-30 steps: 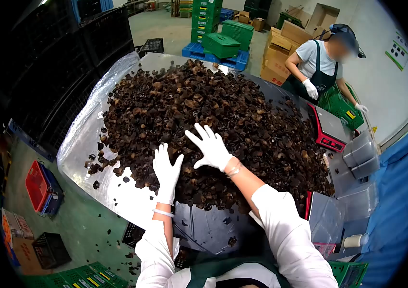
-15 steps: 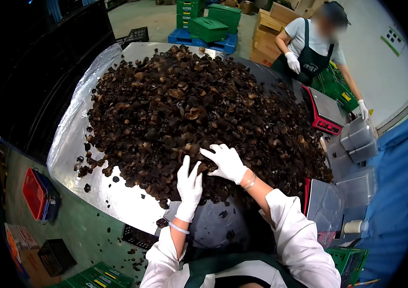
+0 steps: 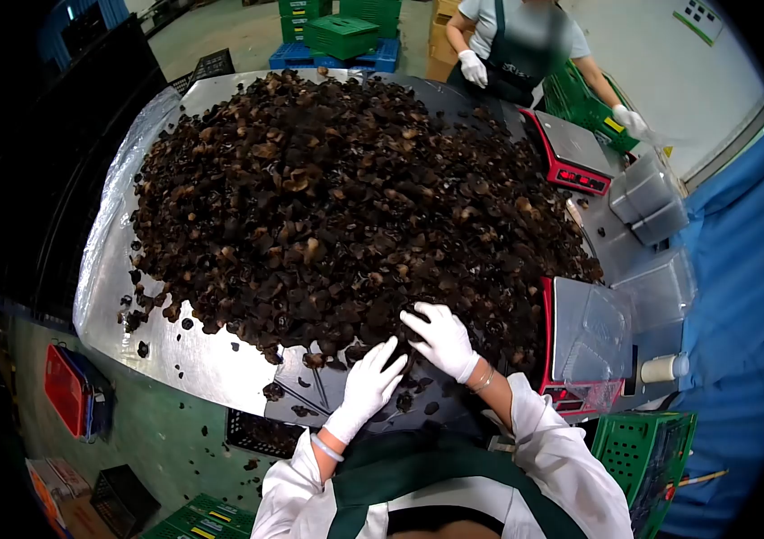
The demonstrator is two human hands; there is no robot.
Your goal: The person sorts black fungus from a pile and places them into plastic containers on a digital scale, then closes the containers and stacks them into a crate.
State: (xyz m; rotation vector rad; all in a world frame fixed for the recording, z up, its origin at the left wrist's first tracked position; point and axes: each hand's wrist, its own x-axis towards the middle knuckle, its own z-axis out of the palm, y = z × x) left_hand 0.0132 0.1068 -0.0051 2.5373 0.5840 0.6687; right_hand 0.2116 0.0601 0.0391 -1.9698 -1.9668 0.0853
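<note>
A broad heap of dark brown wood ear mushrooms [image 3: 310, 207] covers most of the metal table. At the heap's near edge, my left hand [image 3: 371, 384], in a white glove, has its fingers stretched out and apart, tips touching the mushrooms. Just to the right, my gloved right hand [image 3: 442, 343] lies over the heap, fingers spread and slightly bent toward the left hand. A few dark pieces show in the narrow gap between both hands. Whatever lies under the right fingertips is hidden.
Two red scales [image 3: 580, 180] [image 3: 589, 337] stand along the right side, beside clear plastic containers [image 3: 647, 193]. A gloved co-worker [image 3: 512, 54] stands at the far right, near a green crate [image 3: 580, 99]. Below the table's left edge is a red basket [image 3: 66, 391].
My hands have drawn back toward me to the heap's near edge, and the camera view has shifted. The co-worker's outstretched hand has moved off the clear containers.
</note>
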